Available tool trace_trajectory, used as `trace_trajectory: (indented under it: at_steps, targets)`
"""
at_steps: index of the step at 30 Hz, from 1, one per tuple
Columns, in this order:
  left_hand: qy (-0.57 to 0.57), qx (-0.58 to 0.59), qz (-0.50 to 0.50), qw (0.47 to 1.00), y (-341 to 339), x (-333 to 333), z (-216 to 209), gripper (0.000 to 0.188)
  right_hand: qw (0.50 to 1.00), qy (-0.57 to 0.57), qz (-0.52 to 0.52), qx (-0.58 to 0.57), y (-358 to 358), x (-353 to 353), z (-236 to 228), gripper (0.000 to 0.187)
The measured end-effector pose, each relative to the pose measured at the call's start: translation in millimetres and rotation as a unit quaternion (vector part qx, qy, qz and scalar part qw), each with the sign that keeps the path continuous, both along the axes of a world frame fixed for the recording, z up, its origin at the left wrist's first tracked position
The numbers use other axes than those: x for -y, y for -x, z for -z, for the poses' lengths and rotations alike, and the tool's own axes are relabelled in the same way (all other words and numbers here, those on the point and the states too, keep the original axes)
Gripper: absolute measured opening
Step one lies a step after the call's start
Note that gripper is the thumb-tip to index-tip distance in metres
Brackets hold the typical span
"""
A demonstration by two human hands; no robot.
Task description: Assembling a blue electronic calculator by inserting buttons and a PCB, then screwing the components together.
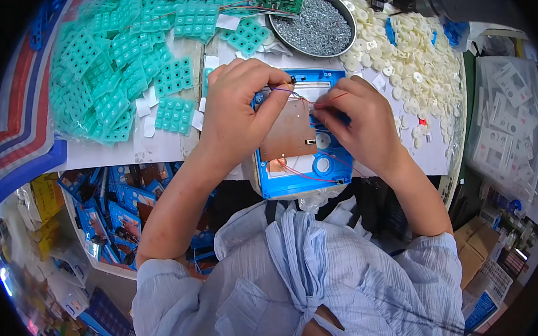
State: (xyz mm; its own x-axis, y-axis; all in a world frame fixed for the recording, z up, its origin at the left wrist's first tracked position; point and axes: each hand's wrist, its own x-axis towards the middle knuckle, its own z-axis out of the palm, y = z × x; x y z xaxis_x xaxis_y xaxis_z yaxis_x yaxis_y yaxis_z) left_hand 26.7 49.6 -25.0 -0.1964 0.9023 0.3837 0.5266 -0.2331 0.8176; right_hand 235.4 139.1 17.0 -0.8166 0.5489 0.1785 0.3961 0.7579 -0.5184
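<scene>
Thumb and fingertips of both the left hand [235, 114] and the right hand [365, 122] pinch thin wires [281, 89] above the brown circuit board [286, 133] in its blue casing [285, 186], just above the frame's centre, teal keypads [134, 77] heaped upper left and pale discs [410, 67] upper right.

Left hand [236, 111] and right hand [366, 120] hold wires [300, 97] over blue casing [282, 186].

The left grip [232, 115] hides part of the blue casing [291, 185].
</scene>
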Motion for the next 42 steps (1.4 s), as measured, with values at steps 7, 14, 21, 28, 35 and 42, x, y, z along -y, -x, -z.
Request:
trace_trajectory:
  at_steps: [7,14,21,28,35,42]
  targets:
    - [-0.009,-0.037,0.014,0.999,2,1,-1,0.011,0.989,-0.109,-0.063,0.081,-6,17,-17,0.031]
    - [0.013,0.043,0.02,0.999,4,-6,-9,0.009,0.994,-0.058,-0.077,0.049,-17,4,-14,0.03]
    - [0.048,0.048,0.044,0.997,8,-9,-17,0.011,0.998,-0.045,-0.037,-0.01,-35,14,-7,0.034]
    - [0.053,0.037,0.039,0.997,9,-7,-16,0.011,0.988,-0.094,-0.061,0.107,-15,19,-20,0.031]
    - [0.054,0.003,0.052,0.997,9,-11,-19,0.011,0.991,-0.067,-0.057,0.105,-18,13,-17,0.029]
    - [0.08,-0.035,0.102,0.991,19,-14,-28,0.01,0.993,0.059,0.037,-0.1,-39,-13,-20,0.029]
